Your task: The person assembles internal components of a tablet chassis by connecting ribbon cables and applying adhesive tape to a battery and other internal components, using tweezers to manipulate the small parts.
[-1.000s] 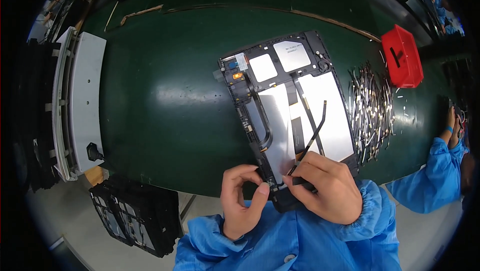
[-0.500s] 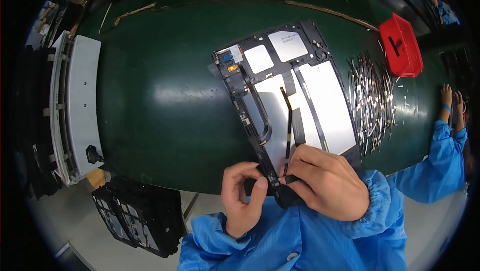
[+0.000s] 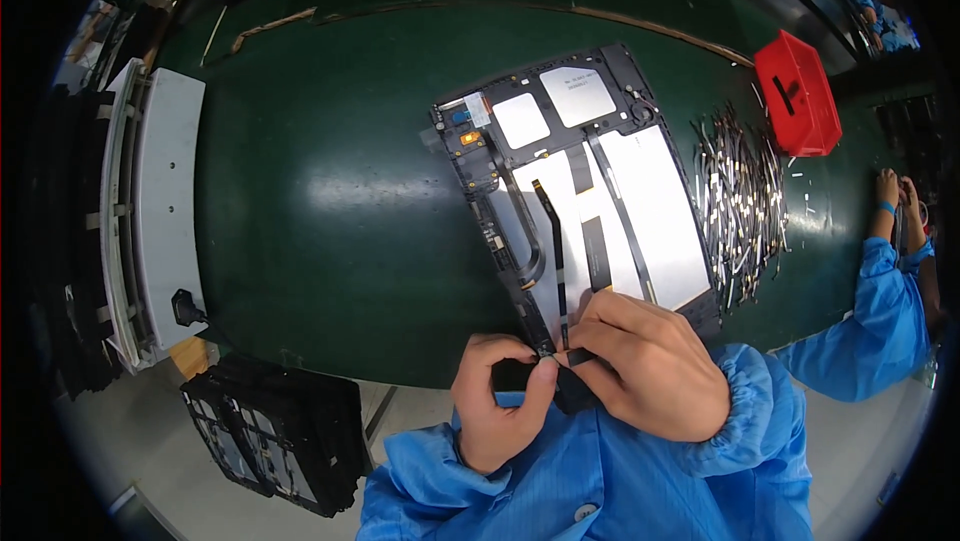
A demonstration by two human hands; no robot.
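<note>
An opened tablet-like device (image 3: 650, 211), with a black frame and silver plates inside, lies tilted at the table's near edge. My right hand (image 3: 650, 366) pinches the lower end of a black flat ribbon cable (image 3: 557, 251), whose free upper end stands over the silver plate. Close beside it, my left hand (image 3: 503, 401) has thumb and index finger closed on the device's lower left edge, near where the cable ends. The fingertips hide the exact spot where cable and frame meet. Another dark ribbon (image 3: 622, 196) runs flat across the plate.
Loose ribbon cables (image 3: 740, 206) lie heaped right of the device, by a red bin (image 3: 803, 96). A white panel (image 3: 170, 201) and black plug (image 3: 186, 308) are at left. Stacked black device frames (image 3: 275, 431) stand lower left. A co-worker's blue sleeve (image 3: 865, 341) is at right.
My left hand has moved right and its thumb and index finger have closed at the device's edge. The cable's free upper end has swung left.
</note>
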